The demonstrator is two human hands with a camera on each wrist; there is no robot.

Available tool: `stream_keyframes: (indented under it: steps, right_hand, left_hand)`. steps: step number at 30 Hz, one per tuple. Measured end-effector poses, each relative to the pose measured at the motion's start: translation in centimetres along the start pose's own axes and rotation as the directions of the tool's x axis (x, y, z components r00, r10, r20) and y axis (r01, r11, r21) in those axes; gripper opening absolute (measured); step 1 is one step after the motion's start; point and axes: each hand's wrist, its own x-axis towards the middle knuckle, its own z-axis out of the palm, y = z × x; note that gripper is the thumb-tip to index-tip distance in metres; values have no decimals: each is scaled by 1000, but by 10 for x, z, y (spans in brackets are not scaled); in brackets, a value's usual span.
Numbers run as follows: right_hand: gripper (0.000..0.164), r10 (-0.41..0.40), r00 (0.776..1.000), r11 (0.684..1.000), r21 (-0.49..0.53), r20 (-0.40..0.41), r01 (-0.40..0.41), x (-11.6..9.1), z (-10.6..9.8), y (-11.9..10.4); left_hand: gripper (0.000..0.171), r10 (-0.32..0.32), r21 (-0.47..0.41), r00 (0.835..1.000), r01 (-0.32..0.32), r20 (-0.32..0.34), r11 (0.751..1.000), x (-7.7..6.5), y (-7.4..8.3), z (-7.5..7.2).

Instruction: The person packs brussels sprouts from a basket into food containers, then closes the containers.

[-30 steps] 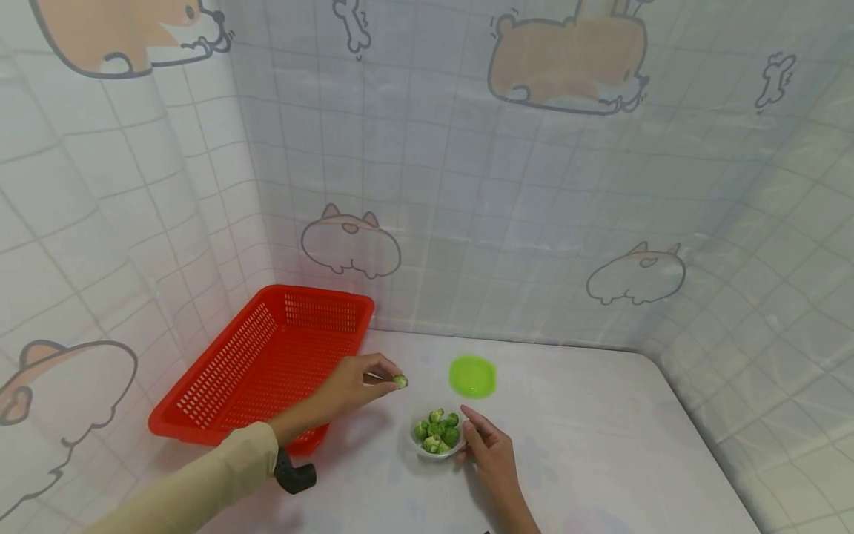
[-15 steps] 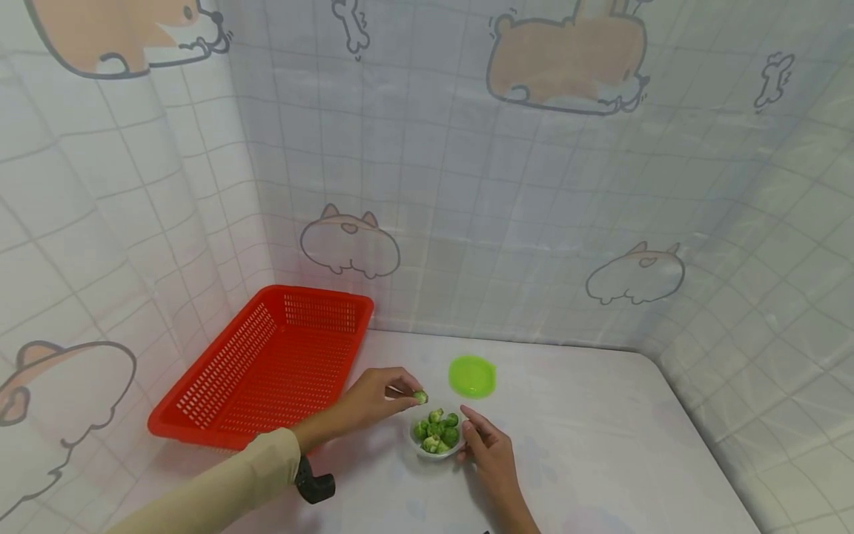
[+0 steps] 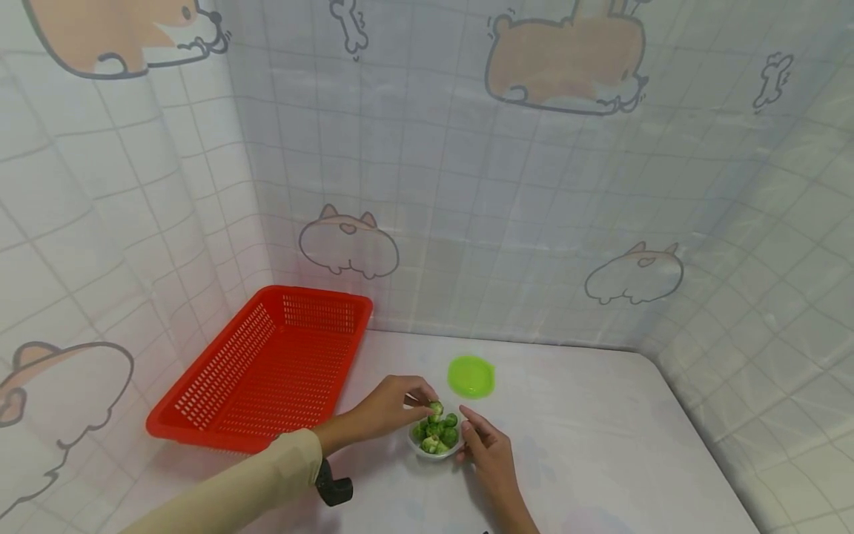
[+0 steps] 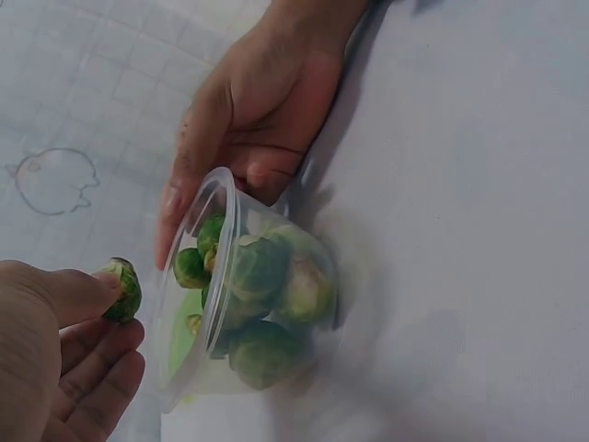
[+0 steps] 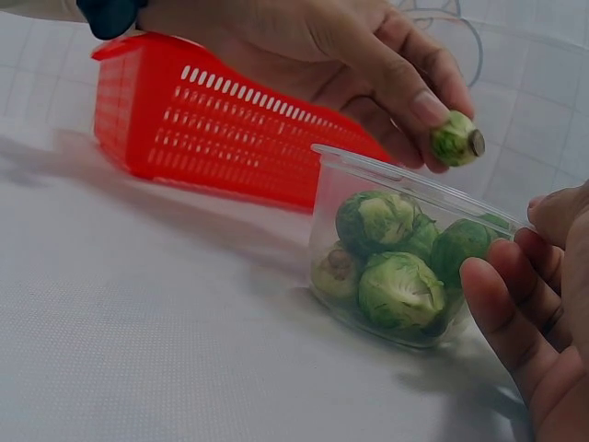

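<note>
Between thumb and fingers of my left hand (image 3: 388, 409) is a small Brussels sprout (image 5: 453, 140), pinched just above the rim of a clear plastic tub (image 4: 232, 198). Several more Brussels sprouts (image 5: 402, 293) fill the tub, which stands upright on the table. My right hand (image 3: 494, 454) rests at the tub's right side, fingers spread loosely along its wall. In the left wrist view, its index finger lies near the rim while the other fingertips are by the outer wall. The right wrist view shows the held sprout's cut stem facing outward.
A large red plastic basket (image 3: 287, 371) with slotted sides stands at the left of the table. Behind the tub lies a round bright green lid (image 3: 471, 377). Cartoon-printed sheeting (image 3: 494, 185) encloses the white table (image 3: 587, 423) at the back and sides.
Carrying the sprout, my left hand has moved right and toward me, from beside the basket to over the tub. My right hand and the tub have stayed in place.
</note>
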Motion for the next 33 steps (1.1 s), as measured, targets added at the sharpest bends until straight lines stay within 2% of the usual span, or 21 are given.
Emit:
stream_keyframes:
  steps: [9, 17, 22, 28, 33]
  right_hand:
    - [45, -24, 1000, 1000, -14, -11, 24, -2, 0, -1]
    - [47, -28, 1000, 999, -28, -9, 28, -4, 0, -1]
    - [47, -39, 999, 999, -24, -7, 39, -3, 0, -1]
    - [47, -52, 999, 998, -26, -7, 51, -3, 0, 0]
    - [45, -59, 998, 998, -26, -9, 59, -2, 0, 0]
  left_hand:
    - [15, -23, 83, 999, 21, 25, 996, 3, 3, 9]
    - [16, -9, 149, 998, 1, 57, 989, 3, 7, 10]
    - [16, 2, 230, 997, -19, 72, 973, 4, 3, 13]
    - [15, 22, 336, 995, -52, 95, 940, 5, 4, 16]
    - [16, 27, 365, 994, -66, 109, 928, 5, 6, 16]
